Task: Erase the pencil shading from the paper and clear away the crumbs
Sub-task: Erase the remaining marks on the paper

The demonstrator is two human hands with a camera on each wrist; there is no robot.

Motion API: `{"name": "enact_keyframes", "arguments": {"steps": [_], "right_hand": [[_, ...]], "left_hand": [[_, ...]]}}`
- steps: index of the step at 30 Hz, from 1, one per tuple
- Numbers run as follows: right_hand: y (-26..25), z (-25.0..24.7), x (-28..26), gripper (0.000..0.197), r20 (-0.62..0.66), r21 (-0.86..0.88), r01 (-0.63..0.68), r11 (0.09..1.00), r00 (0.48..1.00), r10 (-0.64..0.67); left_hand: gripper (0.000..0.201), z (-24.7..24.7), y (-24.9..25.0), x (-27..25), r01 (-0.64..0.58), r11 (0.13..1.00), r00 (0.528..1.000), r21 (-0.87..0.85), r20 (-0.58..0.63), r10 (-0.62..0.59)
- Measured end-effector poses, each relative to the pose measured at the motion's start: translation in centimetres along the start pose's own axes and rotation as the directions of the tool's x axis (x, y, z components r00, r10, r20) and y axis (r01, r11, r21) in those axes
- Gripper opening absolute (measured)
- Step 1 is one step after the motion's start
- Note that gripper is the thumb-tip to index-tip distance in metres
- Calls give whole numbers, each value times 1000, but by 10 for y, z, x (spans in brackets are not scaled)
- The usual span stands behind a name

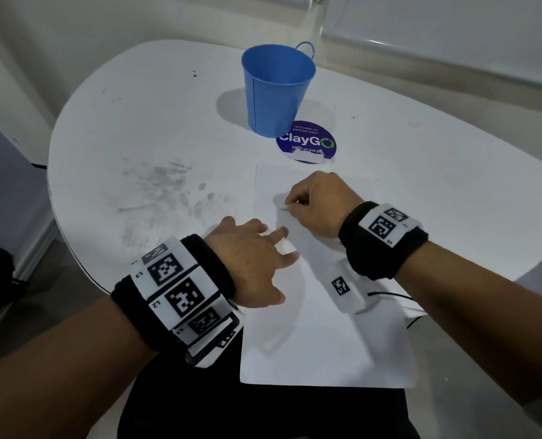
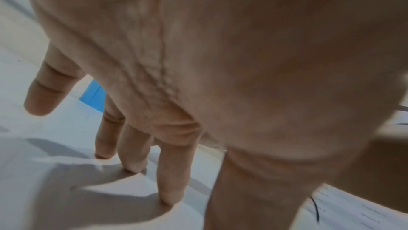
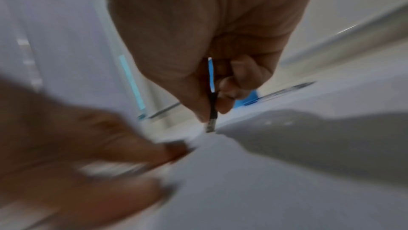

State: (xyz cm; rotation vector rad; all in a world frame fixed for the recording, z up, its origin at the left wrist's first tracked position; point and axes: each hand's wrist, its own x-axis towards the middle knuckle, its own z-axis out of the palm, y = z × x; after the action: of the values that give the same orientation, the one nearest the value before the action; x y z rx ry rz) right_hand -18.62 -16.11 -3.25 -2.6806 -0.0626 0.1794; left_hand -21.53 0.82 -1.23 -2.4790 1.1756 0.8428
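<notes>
Right hand [image 1: 318, 204] has its fingers curled round a small eraser [image 1: 283, 206], tip down on the paper [image 1: 310, 343]. Left hand [image 1: 250, 264] lies just beside it, fingers straight and spread, fingertips [image 2: 170, 199] pressing the sheet flat on the worktop [image 1: 143, 122]. Blue bucket [image 1: 276, 90] stands well beyond both hands.

Blue metal bucket [image 1: 277, 90] upright on white worktop [image 1: 136, 122], far side, small loop handle at rim. Round purple "ClayGo" sticker [image 1: 307, 144] just in front, partly under bucket base. Grey smudges [image 1: 162, 188] across worktop left half. Black cable [image 1: 390, 294] near right edge.
</notes>
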Motion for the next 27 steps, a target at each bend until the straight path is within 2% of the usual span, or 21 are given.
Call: {"name": "enact_keyframes", "arguments": {"steps": [2,3,4,7,8,11,12,16,20,24,27], "right_hand": [[-11,5,-7,15,91,-31,95,995,992,-92],[-12,4,-7,15,122,-35,102,994,988,-97],[-7,-1,1,15,110,-53,59,997,993,-53],[12,-20,28,17,-83,-57,-152,987,986,147],[12,-19,31,18,-87,-53,-150,987,986,145],[-14,-1,16,16,128,-50,59,997,990,-52],[-16,0,16,16,149,-50,68,996,987,-60],[3,-15,42,18,-48,-50,-111,993,993,108],[-16,0,27,15,119,-15,51,999,992,-49],[-2,-9,46,16,-39,22,-93,995,995,94],[-15,1,38,16,53,-9,47,999,998,-46]], "left_hand": [[69,-1,0,0,-3,1000,1000,-4,4,3],[68,-1,0,0,-3,1000,1000,-3,3,3],[68,-1,0,0,-2,1000,1000,-1,2,2],[68,-1,0,-1,9,1000,1000,4,0,-9],[68,-1,1,-1,11,1000,1000,1,1,-11],[67,-2,1,-1,9,1000,1000,2,0,-9],[66,-2,1,-1,8,1000,1000,3,-2,-8],[65,-1,2,-1,19,1000,1000,2,0,-19],[66,-1,3,1,28,999,1000,21,1,-28],[65,0,4,1,35,999,999,13,-5,-35],[67,-1,5,1,38,999,999,23,-2,-38]]}}
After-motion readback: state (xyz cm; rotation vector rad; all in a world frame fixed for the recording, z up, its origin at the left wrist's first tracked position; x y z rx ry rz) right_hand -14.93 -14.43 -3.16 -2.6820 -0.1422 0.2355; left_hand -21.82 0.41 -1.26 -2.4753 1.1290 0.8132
